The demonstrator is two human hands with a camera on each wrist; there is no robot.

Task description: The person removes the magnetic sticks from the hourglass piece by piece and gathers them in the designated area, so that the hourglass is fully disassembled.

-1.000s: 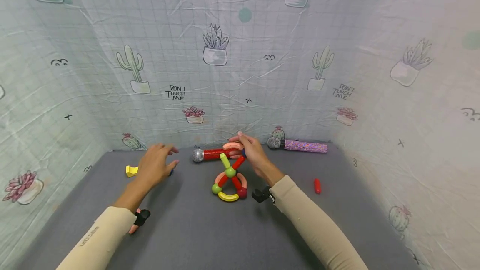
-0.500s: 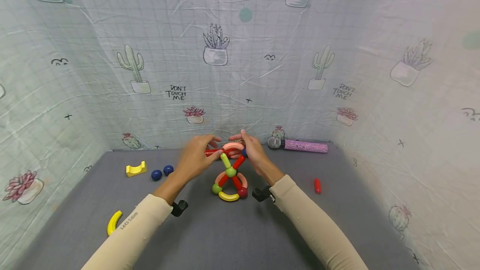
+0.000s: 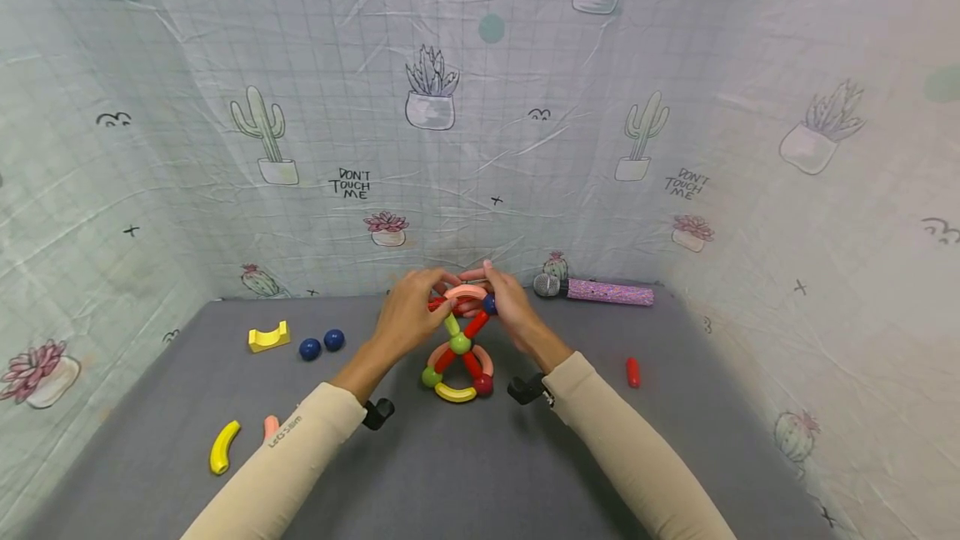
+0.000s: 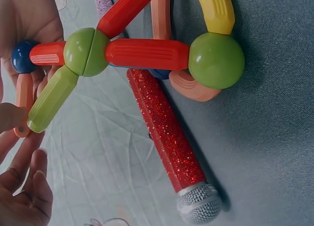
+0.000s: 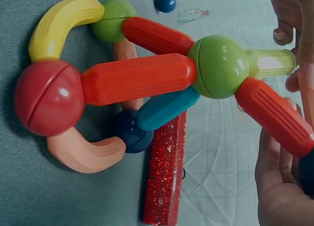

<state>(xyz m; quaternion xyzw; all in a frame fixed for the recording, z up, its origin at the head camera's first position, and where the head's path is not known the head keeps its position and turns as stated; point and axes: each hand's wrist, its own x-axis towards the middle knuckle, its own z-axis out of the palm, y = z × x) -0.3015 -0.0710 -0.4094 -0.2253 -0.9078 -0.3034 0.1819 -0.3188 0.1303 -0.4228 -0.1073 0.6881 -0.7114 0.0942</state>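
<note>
A figure of magnetic sticks and balls stands upright at mid-table. Its base has red sticks [image 5: 142,79], a yellow curved stick [image 3: 455,392] and balls; a green ball [image 3: 460,343] joins them to the upper part. From that ball rise a short light-green stick [image 4: 53,98] and a red stick [image 5: 274,117] topped by a blue ball [image 3: 491,303]. My right hand [image 3: 517,311] holds the blue ball, with a peach curved stick [image 3: 466,292] reaching left from it. My left hand [image 3: 408,307] pinches that curved stick's free end, close to the light-green stick's tip; fingers are partly hidden.
Behind the figure lies a red glittery microphone [image 4: 167,130]; a purple one [image 3: 609,292] lies right. Leftward are a yellow block [image 3: 268,337], two blue balls [image 3: 322,345], a yellow curved stick [image 3: 223,447] and a peach piece [image 3: 271,426]. A red stick [image 3: 633,372] lies right.
My left hand has moved right from beside the blue balls to the top of the figure and pinches the peach curved stick's end. My right hand has stayed at the blue ball.
</note>
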